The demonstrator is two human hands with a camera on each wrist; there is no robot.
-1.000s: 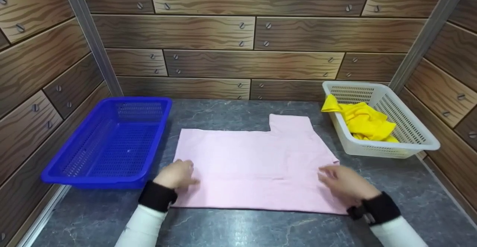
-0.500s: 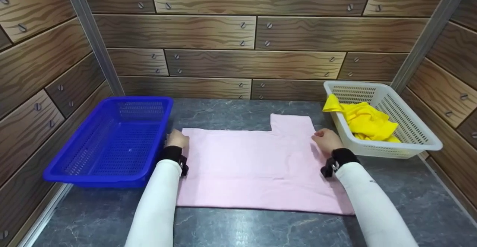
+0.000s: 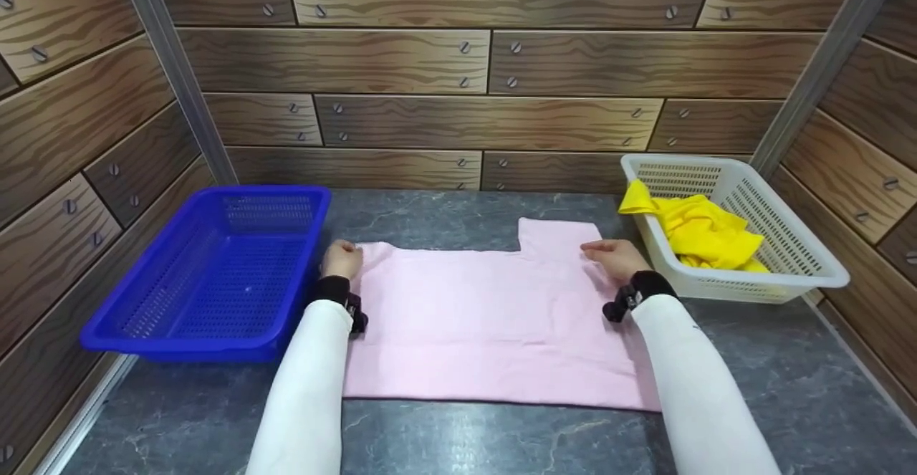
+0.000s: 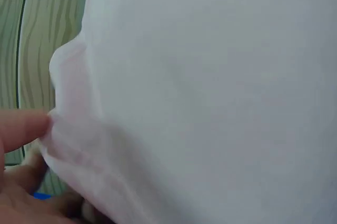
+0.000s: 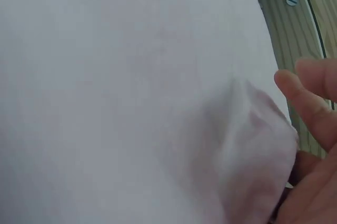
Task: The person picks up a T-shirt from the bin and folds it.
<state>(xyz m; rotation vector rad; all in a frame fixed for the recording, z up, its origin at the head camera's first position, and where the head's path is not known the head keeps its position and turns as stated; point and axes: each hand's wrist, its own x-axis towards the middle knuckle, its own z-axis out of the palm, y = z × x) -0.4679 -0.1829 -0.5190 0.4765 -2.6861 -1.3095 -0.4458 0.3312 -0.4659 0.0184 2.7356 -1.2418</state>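
Note:
A pink T-shirt [image 3: 458,317] lies folded in half on the table, one sleeve [image 3: 557,235] sticking out at the far right. My left hand [image 3: 342,258] pinches its far left corner, which rises slightly. The left wrist view shows a fingertip [image 4: 45,123] against the bunched hem [image 4: 79,150], other fingers partly hidden behind. At the right edge, just below the sleeve, my right hand [image 3: 616,258] has its fingers extended over the cloth. In the right wrist view, those fingers [image 5: 310,111] are beside a raised fold [image 5: 263,145], the lower ones partly hidden by it.
A blue plastic basket [image 3: 315,246] stands to the left, close by my left hand. At the right back, a white basket [image 3: 795,224] holds crumpled yellow cloth [image 3: 709,235], one corner hanging over its rim. Wood-patterned walls [image 3: 458,66] enclose the grey marbled table [image 3: 458,439].
Both hands have moved from the shirt's near sides to its far corners. The left now pinches a corner, lifting it a little. The shirt's right edge has shifted slightly left.

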